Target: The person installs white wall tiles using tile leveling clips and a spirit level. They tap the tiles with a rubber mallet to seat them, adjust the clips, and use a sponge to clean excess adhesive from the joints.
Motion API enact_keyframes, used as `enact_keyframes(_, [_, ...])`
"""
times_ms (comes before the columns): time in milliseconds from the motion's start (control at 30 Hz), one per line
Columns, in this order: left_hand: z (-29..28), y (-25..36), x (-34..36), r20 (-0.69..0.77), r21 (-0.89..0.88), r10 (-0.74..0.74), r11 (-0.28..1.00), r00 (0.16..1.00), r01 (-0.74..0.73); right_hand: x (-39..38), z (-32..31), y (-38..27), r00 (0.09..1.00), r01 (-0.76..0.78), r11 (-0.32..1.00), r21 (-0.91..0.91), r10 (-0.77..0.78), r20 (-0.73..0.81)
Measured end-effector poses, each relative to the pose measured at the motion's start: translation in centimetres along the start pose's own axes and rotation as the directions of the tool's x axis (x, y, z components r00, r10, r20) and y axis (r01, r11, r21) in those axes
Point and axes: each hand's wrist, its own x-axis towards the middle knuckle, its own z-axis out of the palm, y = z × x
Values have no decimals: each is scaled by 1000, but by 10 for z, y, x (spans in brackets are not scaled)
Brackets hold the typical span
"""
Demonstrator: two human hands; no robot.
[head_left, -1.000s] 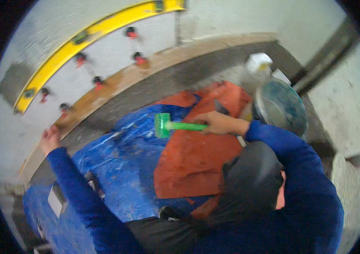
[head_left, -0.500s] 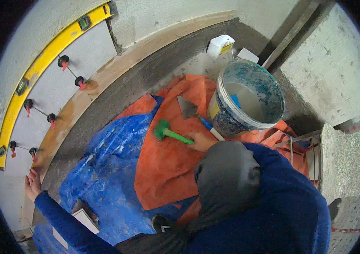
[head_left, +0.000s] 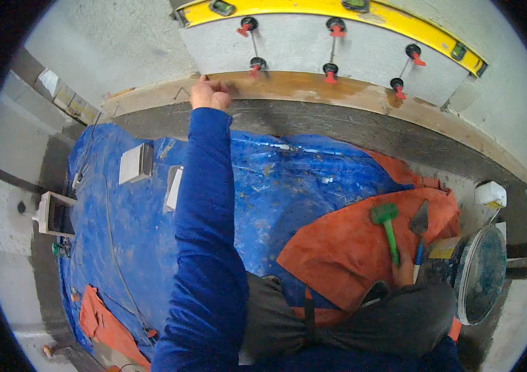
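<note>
the left hand [head_left: 210,94], its fingers curled inward, is resting at the light brown wooden board [head_left: 300,84], near the lower left corner of the pale grey rectangular tile [head_left: 294,46]; whether it is pinching anything cannot be told. the right hand [head_left: 405,270], partly hidden, is gripping the handle end of a green mallet with a block-shaped head [head_left: 390,230], which is pointing away from the body over the orange-red sheet [head_left: 341,248]. a grey pointed trowel with a blue handle [head_left: 420,221] is lying just right of the mallet. a long yellow spirit level [head_left: 288,7] is running along the tile's upper edge, above six black suction cups with red levers [head_left: 331,71].
</note>
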Motion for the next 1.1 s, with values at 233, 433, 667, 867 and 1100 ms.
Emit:
enact_keyframes(233, [21, 13, -20, -73, -166, -173, 973, 982, 159, 6, -9, 5, 997, 77, 972, -223, -74, 18])
enact_keyframes(433, [52, 23, -78, -210, -158, -68, 987, 975, 35, 49, -37, -34, 987, 135, 976, -171, -116, 115])
enact_keyframes(667, [43, 20, -96, -3, 946, 393, 299, 920, -124, 91, -53, -100, 966, 220, 965, -144, -196, 167])
enact_keyframes(867, [0, -8, -68, 565, 751, 364, -599, 740, -279, 101, -58, -119, 905, 352, 932, -86, -316, 283])
enact_keyframes(1100, [-52, -118, -79, 113, 765, 431, 537, 895, -355, 121, -64, -141, 899, 413, 910, 35, -414, 144])
